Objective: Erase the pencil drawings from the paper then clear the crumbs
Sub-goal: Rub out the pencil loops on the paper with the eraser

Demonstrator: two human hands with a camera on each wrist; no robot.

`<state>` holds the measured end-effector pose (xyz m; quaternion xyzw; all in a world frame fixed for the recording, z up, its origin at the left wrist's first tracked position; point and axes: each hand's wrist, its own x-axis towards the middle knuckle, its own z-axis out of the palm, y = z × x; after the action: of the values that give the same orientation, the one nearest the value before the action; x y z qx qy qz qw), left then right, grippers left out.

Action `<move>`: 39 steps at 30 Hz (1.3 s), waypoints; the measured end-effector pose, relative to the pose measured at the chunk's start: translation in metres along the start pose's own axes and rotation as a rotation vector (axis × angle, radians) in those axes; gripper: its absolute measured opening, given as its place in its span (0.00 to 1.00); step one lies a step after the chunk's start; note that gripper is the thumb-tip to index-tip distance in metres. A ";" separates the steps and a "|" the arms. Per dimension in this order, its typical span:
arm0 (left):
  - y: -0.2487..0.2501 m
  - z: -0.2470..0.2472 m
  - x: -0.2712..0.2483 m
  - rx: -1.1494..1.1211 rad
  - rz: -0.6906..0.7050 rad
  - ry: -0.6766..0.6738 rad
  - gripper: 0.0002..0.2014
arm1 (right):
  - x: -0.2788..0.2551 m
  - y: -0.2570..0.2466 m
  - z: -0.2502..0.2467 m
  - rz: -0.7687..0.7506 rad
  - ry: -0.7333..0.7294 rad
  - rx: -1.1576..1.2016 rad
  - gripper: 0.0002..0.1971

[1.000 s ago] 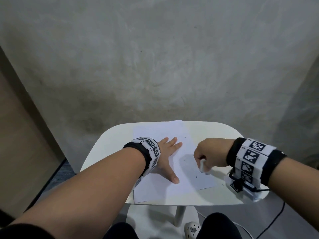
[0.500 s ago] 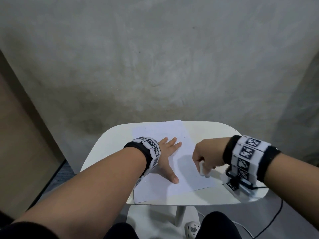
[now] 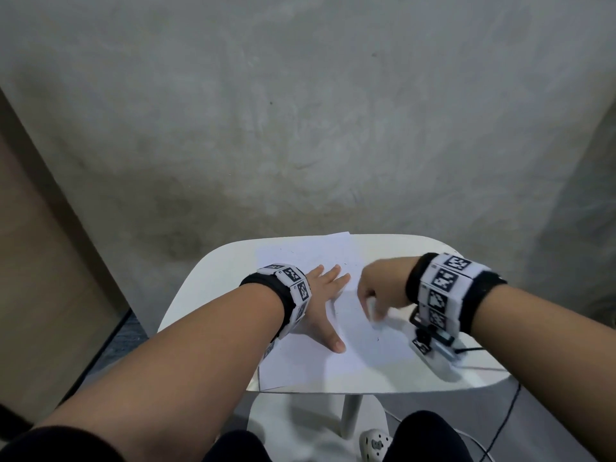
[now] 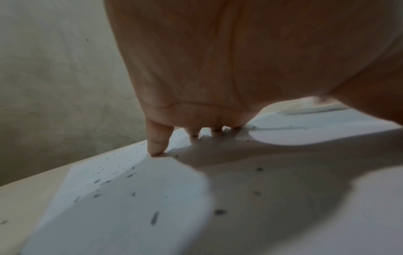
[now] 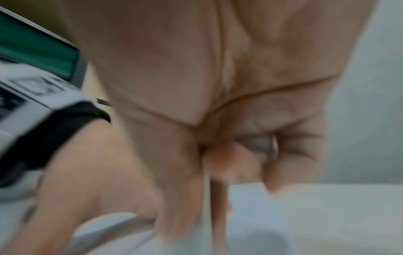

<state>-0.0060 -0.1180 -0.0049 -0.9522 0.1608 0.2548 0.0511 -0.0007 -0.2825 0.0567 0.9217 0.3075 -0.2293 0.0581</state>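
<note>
- Grey concrete wall fills the background, with a small white table in front of it and a brown panel at the left.
- A white sheet of paper lies flat on the table, its far corner just past the table's back edge.
- The left hand lies palm down on the paper, fingers straight and spread, thumb pointing back toward the person; in the left wrist view the fingertips touch the sheet.
- Small dark crumbs are scattered over the paper, plainest in the left wrist view, and a few faint pencil marks show in the head view.
- The right hand hangs over the right half of the paper with fingers curled down, blurred by motion.
- A pale, blurred eraser sits under those fingers; the right wrist view shows the fingers folded tight round something grey-white, too smeared to make out in detail.
- Both wrists wear bands with black-and-white square markers.
- A cable trails down past the table's right edge, and a light shoe shows on the floor below.
</note>
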 end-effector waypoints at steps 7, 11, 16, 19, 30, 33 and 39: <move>0.002 0.001 -0.002 -0.001 0.010 0.002 0.67 | -0.015 -0.008 0.018 -0.035 0.049 -0.025 0.07; 0.004 -0.001 -0.005 0.003 0.005 0.009 0.67 | -0.015 -0.008 0.005 -0.014 -0.140 -0.005 0.03; -0.002 -0.002 -0.001 -0.041 0.041 0.002 0.68 | 0.008 -0.015 0.002 -0.002 0.160 -0.013 0.05; 0.001 -0.002 -0.004 -0.017 0.026 -0.002 0.67 | -0.011 -0.014 0.017 -0.034 0.115 -0.002 0.05; 0.004 -0.003 -0.006 -0.009 0.006 0.019 0.63 | -0.003 -0.026 0.015 -0.071 0.160 0.033 0.05; 0.006 0.001 -0.004 0.007 -0.023 0.025 0.66 | -0.019 -0.026 0.025 -0.106 -0.004 0.019 0.04; 0.009 -0.002 -0.015 -0.092 0.000 0.070 0.56 | 0.005 -0.029 0.002 -0.087 0.063 0.022 0.07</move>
<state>-0.0201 -0.1224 0.0046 -0.9618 0.1505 0.2285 0.0017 -0.0152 -0.2569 0.0537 0.9148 0.3463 -0.2060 0.0281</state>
